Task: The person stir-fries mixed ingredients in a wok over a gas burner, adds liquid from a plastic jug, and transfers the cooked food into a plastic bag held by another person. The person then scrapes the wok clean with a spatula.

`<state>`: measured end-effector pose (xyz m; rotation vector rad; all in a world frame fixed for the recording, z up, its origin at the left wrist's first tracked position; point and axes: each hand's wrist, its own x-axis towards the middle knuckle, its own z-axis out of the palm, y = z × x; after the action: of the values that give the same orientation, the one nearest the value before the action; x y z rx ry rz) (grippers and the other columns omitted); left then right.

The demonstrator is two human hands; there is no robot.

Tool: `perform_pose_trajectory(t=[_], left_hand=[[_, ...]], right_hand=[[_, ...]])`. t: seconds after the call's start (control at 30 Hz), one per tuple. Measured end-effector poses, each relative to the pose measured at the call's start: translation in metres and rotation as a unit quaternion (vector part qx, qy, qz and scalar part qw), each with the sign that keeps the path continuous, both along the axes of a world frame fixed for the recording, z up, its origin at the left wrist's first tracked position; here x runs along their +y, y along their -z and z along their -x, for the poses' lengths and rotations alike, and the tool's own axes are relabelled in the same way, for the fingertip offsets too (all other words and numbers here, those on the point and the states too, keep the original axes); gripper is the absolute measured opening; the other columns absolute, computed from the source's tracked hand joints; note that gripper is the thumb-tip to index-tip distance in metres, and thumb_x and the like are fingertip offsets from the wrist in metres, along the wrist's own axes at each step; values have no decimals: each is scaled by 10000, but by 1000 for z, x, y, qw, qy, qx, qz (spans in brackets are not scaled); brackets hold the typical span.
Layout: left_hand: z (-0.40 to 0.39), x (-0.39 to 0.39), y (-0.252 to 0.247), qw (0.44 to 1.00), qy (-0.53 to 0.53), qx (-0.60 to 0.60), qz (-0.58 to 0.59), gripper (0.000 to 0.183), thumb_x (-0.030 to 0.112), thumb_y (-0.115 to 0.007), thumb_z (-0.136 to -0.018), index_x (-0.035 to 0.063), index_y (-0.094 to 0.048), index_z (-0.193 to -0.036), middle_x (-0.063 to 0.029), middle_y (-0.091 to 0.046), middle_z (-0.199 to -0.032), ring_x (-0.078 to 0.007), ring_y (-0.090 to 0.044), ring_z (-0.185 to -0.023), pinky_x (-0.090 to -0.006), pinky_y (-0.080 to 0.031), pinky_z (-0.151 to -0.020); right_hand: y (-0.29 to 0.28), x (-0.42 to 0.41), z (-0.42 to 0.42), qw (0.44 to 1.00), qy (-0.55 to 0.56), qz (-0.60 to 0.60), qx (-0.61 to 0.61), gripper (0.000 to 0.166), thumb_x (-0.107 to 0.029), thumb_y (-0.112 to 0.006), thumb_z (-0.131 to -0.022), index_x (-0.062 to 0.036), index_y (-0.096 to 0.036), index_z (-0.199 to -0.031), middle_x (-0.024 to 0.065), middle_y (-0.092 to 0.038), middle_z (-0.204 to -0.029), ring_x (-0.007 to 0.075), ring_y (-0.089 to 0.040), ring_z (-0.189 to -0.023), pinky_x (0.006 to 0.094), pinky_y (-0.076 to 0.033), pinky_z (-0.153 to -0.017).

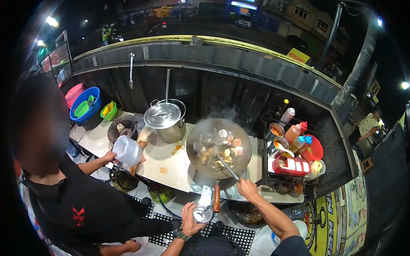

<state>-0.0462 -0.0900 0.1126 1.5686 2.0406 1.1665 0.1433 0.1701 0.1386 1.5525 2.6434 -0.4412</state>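
A steaming wok with a wooden handle sits at the middle of the counter. In it lie clams and pieces that look like eggshell or sliced egg, among brownish liquid. My right hand is closed around the handle of a metal ladle, whose head rests in the wok's contents. Below the wok's near rim, my left hand holds a small metal bowl with something white in it. The bowl is left of the wok's handle.
A lidded steel pot stands left of the wok. A rack at right holds sauce bottles, metal cups and a red basket. At left, a person in black holds a whitish translucent container near a small burner.
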Motion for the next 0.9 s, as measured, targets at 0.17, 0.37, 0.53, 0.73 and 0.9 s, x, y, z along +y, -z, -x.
perform_pose_trajectory(t=[0.17, 0.37, 0.53, 0.73, 0.9], left_hand=[[0, 15, -7, 1000, 6, -1, -15, 892, 286, -877, -489, 43, -432, -1224, -170, -408, -1282, -353, -366, -1210, -451, -293, -1022], [4, 44, -24, 999, -5, 33, -38, 910, 308, -869, -478, 49, -433, -1233, -150, -424, -1275, -337, -366, -1224, -454, -280, -1026], [16, 66, -48, 997, 15, 71, -41, 865, 279, -835, -492, 80, -440, -1235, -136, -419, -1296, -329, -353, -1252, -463, -268, -1030], [33, 96, -61, 992, 35, 108, -46, 859, 249, -817, -497, 121, -428, -1252, -101, -415, -1312, -330, -342, -1264, -471, -259, -1040], [45, 138, -76, 982, 73, 169, -40, 845, 238, -811, -516, 114, -433, -1262, -109, -404, -1327, -325, -308, -1295, -508, -207, -1064]], right_hand=[[15, 17, -44, 997, 37, -41, -58, 394, -296, -520, -874, -53, -531, -1184, 226, -628, -926, 419, -594, -887, 532, -467, -756], [-24, -40, 29, 956, -120, -106, 246, 370, -380, -500, -906, -36, -566, -1023, 193, -623, -797, 380, -607, -742, 518, -471, -637], [-86, -89, 66, 984, -162, -49, 61, 371, -386, -511, -906, -38, -588, -803, 185, -660, -733, 356, -646, -592, 469, -496, -491], [-108, -81, 62, 964, -145, -155, 162, 240, -305, -570, -864, -90, -584, -760, 104, -625, -707, 317, -622, -571, 438, -468, -460], [-84, -40, 52, 928, -74, -103, 350, 148, -189, -597, -856, -47, -620, -819, 117, -629, -726, 306, -613, -592, 382, -468, -514]])
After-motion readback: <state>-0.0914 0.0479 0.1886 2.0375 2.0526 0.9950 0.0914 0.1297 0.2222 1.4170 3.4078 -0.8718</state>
